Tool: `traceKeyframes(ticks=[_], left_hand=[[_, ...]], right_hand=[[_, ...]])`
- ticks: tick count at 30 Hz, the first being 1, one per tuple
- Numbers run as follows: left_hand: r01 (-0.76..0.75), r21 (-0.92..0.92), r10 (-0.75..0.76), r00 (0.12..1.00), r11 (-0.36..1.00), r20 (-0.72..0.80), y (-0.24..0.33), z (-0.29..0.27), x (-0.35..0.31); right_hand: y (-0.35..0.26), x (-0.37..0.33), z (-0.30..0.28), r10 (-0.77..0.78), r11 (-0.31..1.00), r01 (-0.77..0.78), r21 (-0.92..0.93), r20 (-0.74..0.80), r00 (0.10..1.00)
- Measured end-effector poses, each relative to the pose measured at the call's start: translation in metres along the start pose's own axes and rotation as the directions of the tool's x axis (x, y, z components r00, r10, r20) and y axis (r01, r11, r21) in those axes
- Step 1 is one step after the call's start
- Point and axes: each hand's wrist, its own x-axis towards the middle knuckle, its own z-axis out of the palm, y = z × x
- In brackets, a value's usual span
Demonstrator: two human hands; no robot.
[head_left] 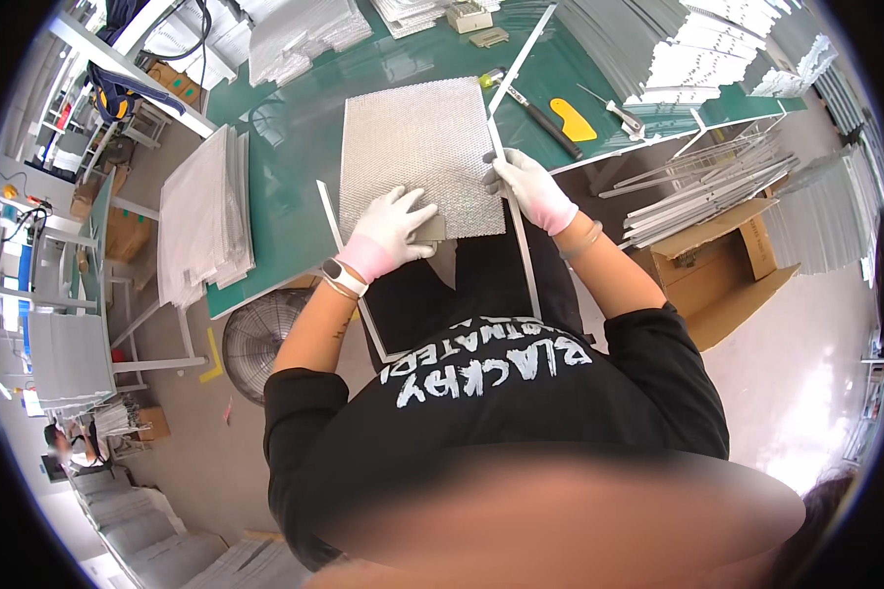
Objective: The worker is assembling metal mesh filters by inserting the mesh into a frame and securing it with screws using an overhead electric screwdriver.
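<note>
Mid-frame, my right hand [532, 188] is gripping the white strip [524, 257], best kept flush with the mesh panel [413, 142]; whether my left hand [391, 230] is gripping, I can't tell.

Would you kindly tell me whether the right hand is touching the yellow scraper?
Apart: the head view shows green tabletop between right hand and yellow scraper.

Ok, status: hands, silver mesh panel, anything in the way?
White-gloved left hand on near edge of silver mesh panel, by small grey plate. White-gloved right hand holding thin white strip. Possible obstruction: black-handled tool right of panel.
</note>
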Motion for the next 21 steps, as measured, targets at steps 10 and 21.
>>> traceKeyframes(ticks=[10, 21], left_hand=[[0.056, -0.03, -0.059, 0.991, 0.998, -0.117, -0.009, 0.023, 0.007], [0.105, -0.795, -0.27, 0.96, 0.597, -0.076, 0.085, 0.06, -0.017]], right_hand=[[0.002, 0.008, 0.006, -0.064, 0.995, 0.065, -0.074, 0.017, 0.998], [-0.001, 0.01, 0.009, -0.101, 0.973, 0.109, -0.202, 0.047, 0.994]])
